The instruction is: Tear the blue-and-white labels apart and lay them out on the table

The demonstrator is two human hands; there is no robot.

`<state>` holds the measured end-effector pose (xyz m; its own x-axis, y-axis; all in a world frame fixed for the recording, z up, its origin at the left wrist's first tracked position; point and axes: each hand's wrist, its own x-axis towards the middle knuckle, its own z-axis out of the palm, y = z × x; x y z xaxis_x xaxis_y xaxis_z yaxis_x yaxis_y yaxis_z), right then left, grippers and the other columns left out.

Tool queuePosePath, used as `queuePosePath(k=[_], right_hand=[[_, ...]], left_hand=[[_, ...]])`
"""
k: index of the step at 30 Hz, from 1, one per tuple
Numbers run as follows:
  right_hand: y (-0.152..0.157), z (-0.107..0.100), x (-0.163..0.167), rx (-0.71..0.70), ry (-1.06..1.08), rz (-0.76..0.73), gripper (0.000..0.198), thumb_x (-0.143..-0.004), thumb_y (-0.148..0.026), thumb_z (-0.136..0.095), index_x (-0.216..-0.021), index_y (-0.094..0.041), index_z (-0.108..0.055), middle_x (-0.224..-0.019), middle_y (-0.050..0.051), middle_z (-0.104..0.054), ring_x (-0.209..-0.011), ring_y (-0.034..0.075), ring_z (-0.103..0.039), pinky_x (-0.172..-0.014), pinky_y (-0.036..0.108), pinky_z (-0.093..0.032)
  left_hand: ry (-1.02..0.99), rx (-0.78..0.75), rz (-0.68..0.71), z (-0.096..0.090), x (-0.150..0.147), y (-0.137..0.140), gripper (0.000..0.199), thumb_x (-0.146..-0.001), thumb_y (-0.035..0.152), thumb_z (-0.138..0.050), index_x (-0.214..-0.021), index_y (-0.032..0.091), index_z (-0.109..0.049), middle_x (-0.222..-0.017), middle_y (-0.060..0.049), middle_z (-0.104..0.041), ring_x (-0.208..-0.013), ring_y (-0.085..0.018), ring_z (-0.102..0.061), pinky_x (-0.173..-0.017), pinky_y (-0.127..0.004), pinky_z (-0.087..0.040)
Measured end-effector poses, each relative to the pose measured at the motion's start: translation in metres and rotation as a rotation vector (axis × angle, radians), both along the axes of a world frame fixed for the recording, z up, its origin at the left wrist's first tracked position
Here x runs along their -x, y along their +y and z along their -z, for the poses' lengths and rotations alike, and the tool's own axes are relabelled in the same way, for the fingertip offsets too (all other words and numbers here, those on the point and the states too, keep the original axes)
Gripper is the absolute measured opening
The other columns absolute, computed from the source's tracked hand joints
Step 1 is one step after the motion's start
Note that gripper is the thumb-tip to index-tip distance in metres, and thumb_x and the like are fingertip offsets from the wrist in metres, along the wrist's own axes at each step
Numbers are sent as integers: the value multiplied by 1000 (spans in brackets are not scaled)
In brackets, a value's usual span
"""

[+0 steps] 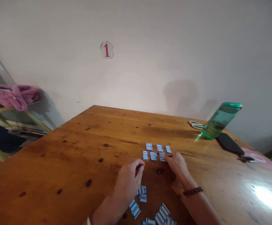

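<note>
Small blue-and-white striped pieces, too small to name, lie in two short rows on the wooden table (pixel 117 134). My right hand (pixel 177 165) has its fingers pinched at the edge of the front row's rightmost piece (pixel 162 157), partly covering it. Left of there, just in front of the rows, my left hand (pixel 129 178) is closed, thumb against the bent fingers; whatever it holds is hidden. More striped pieces (pixel 143 193) lie beside and partly behind that hand. Nearer to me is a loose heap of them (pixel 161 215), cut off by the bottom edge.
At the back right stands a green bottle (pixel 221 120), near white-handled scissors (pixel 196 125) and a black flat case (pixel 229 143). A pink round mat (pixel 259 158) lies at the right edge. On a side table at left is a pink cloth (pixel 16 95).
</note>
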<state>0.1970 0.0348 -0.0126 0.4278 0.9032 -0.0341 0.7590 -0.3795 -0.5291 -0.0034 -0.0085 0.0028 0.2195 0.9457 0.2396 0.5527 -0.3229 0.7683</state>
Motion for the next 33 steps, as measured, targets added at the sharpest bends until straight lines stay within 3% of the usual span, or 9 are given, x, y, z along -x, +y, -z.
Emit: queuePosePath(k=[18, 33], right_hand=[[-1, -3, 4, 103, -146, -30, 23, -70, -23, -44, -70, -19, -66, -70, 10, -68, -68, 22, -62, -49, 25, -32], [1, -2, 5, 121, -190, -24, 21, -73, -22, -44, -72, -19, -65, -79, 11, -69, -77, 23, -63, -52, 25, -33]], left_hand=[[1, -3, 1, -1, 3, 3, 18, -81, 19, -42, -78, 20, -59, -73, -1, -65, -69, -15, -59, -63, -23, -41], [36, -1, -6, -3, 5, 2, 18, -81, 19, -41, -77, 21, -59, -74, 0, -66, -70, -15, -59, -63, -23, -41]])
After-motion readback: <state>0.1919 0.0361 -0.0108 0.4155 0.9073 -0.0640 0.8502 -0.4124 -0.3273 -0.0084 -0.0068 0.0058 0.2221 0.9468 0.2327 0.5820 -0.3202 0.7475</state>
